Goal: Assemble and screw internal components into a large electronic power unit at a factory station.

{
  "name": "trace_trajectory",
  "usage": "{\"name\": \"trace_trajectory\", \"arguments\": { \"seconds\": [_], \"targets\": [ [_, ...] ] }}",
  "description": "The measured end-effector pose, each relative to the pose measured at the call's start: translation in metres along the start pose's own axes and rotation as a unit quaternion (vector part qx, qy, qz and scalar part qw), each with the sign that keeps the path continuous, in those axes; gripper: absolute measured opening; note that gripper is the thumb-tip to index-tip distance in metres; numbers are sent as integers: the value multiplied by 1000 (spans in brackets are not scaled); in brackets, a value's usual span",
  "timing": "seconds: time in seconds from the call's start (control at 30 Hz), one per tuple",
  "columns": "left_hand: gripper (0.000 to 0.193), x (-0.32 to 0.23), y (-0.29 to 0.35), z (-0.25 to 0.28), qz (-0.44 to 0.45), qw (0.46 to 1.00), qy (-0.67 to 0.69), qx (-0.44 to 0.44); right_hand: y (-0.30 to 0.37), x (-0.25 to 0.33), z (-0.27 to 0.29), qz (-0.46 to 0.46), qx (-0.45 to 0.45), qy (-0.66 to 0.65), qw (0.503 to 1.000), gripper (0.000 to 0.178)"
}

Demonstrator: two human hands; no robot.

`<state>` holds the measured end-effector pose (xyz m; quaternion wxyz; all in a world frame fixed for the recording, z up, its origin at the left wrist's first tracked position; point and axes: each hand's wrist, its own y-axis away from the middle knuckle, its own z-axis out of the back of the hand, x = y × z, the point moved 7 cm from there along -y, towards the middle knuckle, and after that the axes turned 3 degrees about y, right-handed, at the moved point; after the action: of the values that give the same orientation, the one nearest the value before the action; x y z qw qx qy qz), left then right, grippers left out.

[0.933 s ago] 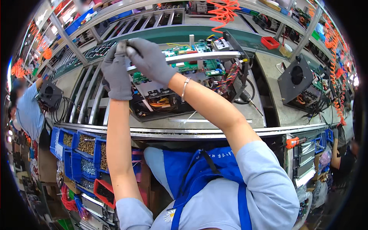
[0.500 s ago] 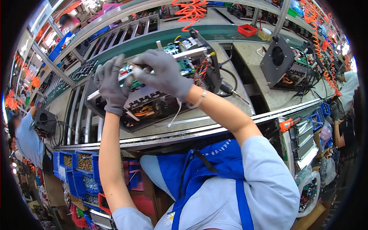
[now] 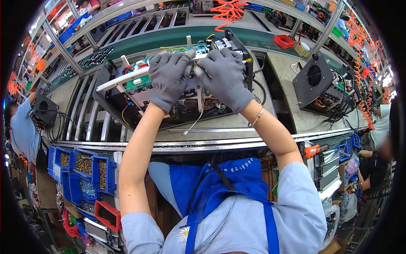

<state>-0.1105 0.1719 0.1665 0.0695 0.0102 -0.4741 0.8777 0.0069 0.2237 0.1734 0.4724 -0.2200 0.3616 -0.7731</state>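
A dark metal equipment chassis (image 3: 111,111) with green circuit boards (image 3: 137,84) and loose wiring lies on the workbench in front of me. Across its top runs a pale metal bar (image 3: 122,80). My left hand (image 3: 170,80), in a grey glove, has its fingers curled over this bar near the middle. Just to its right my right hand (image 3: 226,79), gloved too, is closed with thumb and fingertips pinched at the bar. Whatever sits in that pinch is hidden. The fingertips of both hands nearly meet. A white-ended cable (image 3: 195,122) hangs down the chassis front.
On the right bench stands another dark chassis with a round fan opening (image 3: 314,75). Orange coiled hoses (image 3: 228,13) hang overhead. Blue bins of screws (image 3: 83,163) are at lower left, above a red bin (image 3: 107,215). An orange-handled tool (image 3: 315,150) lies right. Other people work at both sides.
Both my hands have moved right along the bar, from its left part to around its middle. My left fingers now curl over it. The view has shifted slightly.
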Motion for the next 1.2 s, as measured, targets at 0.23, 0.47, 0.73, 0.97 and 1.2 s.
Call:
{"name": "trace_trajectory", "arguments": {
  "seconds": [0.23,0.47,0.73,0.97,1.2],
  "targets": [
    [29,3,1,-2,9,1000,1,-11,-3,1,9,-19,-1,50,999,15],
    [29,4,1,-3,8,1000,5,-6,-12,7,5,6,-2,62,998,16],
    [31,2,-2,-1,0,1000,-8,-8,-17,-8,-1,-27,-30,51,998,22],
    [35,-9,-5,4,-16,1000,-23,-1,-10,-30,17,-52,-76,-13,996,39],
    [31,-9,-12,-5,2,999,-14,-32,35,-130,73,-112,-224,-98,963,25]
  ]
}}
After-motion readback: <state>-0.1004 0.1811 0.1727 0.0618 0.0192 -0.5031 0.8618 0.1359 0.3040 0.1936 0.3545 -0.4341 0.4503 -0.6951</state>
